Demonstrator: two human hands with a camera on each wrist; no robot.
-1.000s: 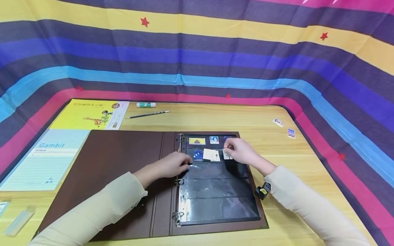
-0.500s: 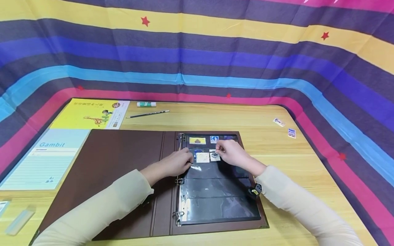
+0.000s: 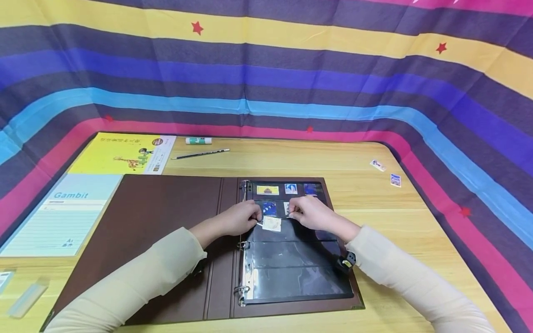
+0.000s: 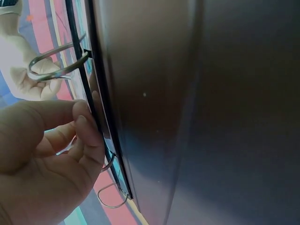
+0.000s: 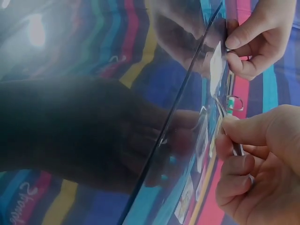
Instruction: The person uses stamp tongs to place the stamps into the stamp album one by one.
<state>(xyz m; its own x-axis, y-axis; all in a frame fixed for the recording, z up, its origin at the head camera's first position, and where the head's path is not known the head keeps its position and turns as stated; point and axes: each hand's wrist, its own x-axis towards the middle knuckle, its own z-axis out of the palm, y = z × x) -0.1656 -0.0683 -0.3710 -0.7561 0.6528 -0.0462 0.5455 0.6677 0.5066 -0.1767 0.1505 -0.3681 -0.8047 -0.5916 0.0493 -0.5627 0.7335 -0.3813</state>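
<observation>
A brown ring-binder stamp album (image 3: pixel 166 222) lies open, with a black page of clear pockets (image 3: pixel 297 254) on its right side. My right hand (image 3: pixel 310 212) grips metal tweezers (image 5: pixel 221 111), whose tips meet a pale stamp (image 3: pixel 272 224) over the third pocket row. Near the rings, my left hand (image 3: pixel 237 219) pinches the clear pocket's film beside that stamp. A blue stamp (image 3: pixel 269 209) sits in the second row. Another stamp (image 3: pixel 286 208) there is partly covered by my right fingers. Yellow (image 3: pixel 267 190), blue-white (image 3: pixel 290 188) and dark blue (image 3: pixel 310 188) stamps fill the top row.
Two loose stamps, one (image 3: pixel 377 165) above the other (image 3: pixel 395 180), lie at the table's right. A pencil (image 3: pixel 201 154) and glue stick (image 3: pixel 198 140) lie behind the album. At left are a yellow book (image 3: pixel 120 152), a notebook (image 3: pixel 62 217) and a translucent case (image 3: pixel 27 300).
The pale stamp has moved left and toward me, from the second row to the third. My right hand has shifted left with the tweezers; my left hand has barely moved.
</observation>
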